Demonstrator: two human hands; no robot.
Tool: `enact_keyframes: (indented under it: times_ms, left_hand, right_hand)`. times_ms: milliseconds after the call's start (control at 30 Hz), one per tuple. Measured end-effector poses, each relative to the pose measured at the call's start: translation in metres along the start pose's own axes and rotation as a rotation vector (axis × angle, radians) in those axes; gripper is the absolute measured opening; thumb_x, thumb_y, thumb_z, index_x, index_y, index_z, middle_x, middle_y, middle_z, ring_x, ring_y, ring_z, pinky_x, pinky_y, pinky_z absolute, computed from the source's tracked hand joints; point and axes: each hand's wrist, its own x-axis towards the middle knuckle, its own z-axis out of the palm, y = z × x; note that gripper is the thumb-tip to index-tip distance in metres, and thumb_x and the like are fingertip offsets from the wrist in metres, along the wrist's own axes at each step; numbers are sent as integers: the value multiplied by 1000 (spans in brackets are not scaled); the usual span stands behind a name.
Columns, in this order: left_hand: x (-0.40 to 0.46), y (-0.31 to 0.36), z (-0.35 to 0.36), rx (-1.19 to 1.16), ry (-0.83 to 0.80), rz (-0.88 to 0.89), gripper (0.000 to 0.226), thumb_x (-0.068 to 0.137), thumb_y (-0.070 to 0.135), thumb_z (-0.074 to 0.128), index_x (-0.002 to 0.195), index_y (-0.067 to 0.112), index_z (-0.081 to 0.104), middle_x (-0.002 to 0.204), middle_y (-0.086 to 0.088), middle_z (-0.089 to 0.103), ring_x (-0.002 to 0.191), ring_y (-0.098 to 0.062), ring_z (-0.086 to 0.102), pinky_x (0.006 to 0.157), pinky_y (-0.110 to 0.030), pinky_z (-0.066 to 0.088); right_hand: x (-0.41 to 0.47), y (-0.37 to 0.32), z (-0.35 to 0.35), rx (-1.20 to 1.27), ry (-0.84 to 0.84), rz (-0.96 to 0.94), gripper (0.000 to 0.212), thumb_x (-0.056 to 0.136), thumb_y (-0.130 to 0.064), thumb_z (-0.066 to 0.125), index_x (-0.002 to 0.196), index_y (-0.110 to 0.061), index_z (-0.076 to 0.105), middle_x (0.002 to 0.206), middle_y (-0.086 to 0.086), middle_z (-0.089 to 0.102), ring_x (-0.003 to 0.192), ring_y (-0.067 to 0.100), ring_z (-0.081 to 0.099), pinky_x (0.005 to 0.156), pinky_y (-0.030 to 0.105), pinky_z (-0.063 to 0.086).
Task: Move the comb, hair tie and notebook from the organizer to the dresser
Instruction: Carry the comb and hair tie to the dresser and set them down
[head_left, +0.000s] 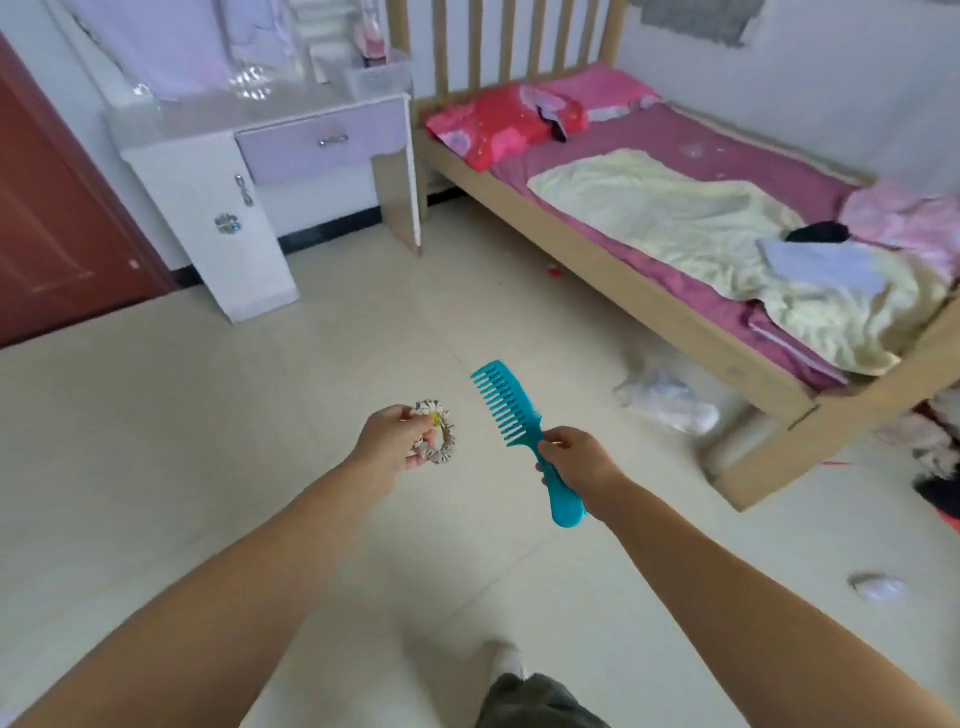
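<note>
My right hand (576, 460) grips the handle of a teal wide-tooth comb (506, 402), teeth pointing left and the head tilted up and away. My left hand (392, 436) pinches a pale patterned scrunchie hair tie (441, 441) with a yellow spot. Both hands are held out over the tiled floor. The white and lilac dresser (249, 150) stands at the far left against the wall, well ahead of both hands. A clear plastic organizer basket (376, 78) sits on the dresser's right end. No notebook is visible.
A wooden bed (649, 291) with pink pillows and a yellow blanket fills the right side. A crumpled white bag (670, 397) lies on the floor by the bed. A red-brown door (57, 228) is at the left. My foot (506, 662) shows below.
</note>
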Motion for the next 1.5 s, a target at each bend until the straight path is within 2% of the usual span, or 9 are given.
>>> enact_keyframes:
  times_ms: [100,267,367,567,900,1167,1300,1400,1500]
  left_hand:
    - [51,25,-31,-47,98,-32,20,86,6,54,68,15,50,65,-5,55,45,-7,53,47,-18,50]
    - [150,56,-89,-202,220,-86,21,86,3,54,69,14,48,67,-8,54,62,-17,52,62,-30,52]
    - [225,95,-116,-232,255,-67,26,86,2,54,65,14,45,65,-7,53,60,-16,51,50,-24,53]
    - [373,217,-174,-228,260,-27,16,87,2,54,75,10,47,67,-9,53,59,-17,49,42,-18,52]
    - [643,376,-204,-188,234,3,23,88,4,52,68,13,47,68,-7,54,61,-16,50,61,-28,49]
    - [828,494,-253,-187,306,43,24,83,2,56,64,13,46,55,-4,53,46,-11,51,55,-25,44]
    - [918,528,-289,-197,348,31,18,83,2,57,69,11,50,59,-7,53,40,-9,50,51,-23,44]
    - [994,552,-314,-190,327,11,22,84,2,56,66,12,49,56,-6,53,45,-14,49,54,-25,48]
    - [1067,580,-335,-165,303,-3,28,84,1,56,61,13,46,55,-8,50,33,-8,46,42,-18,47]
  right_hand:
    - [64,-49,32,-55,-94,10,21,90,-8,46,106,-7,59,70,7,59,56,20,51,59,30,46]
    - [176,-128,96,-112,-234,17,16,89,-12,49,103,-12,58,77,6,61,68,19,56,80,39,51]
    - [250,-181,137,-132,-266,-19,13,90,-14,50,101,-14,57,81,4,62,78,22,58,90,43,51]
    - [383,-311,200,-66,-240,-18,17,90,-11,50,105,-7,57,81,7,61,72,21,56,78,39,48]
    - [622,-492,259,-70,-206,-38,15,92,-20,51,103,-12,58,93,8,63,86,24,60,94,42,49]
    - [816,-648,299,-73,-185,-42,15,85,-14,62,100,-9,63,96,14,62,90,29,57,93,45,47]
    - [901,-709,350,-44,-190,-37,17,85,-11,62,102,-7,63,75,5,58,73,22,54,78,38,44]
    - [957,-742,394,-53,-193,-41,19,86,-14,62,103,-7,63,80,7,60,71,22,55,73,35,44]
    - [1010,-773,431,-84,-146,-37,21,86,-14,60,104,-4,64,83,9,60,76,24,54,72,33,44]
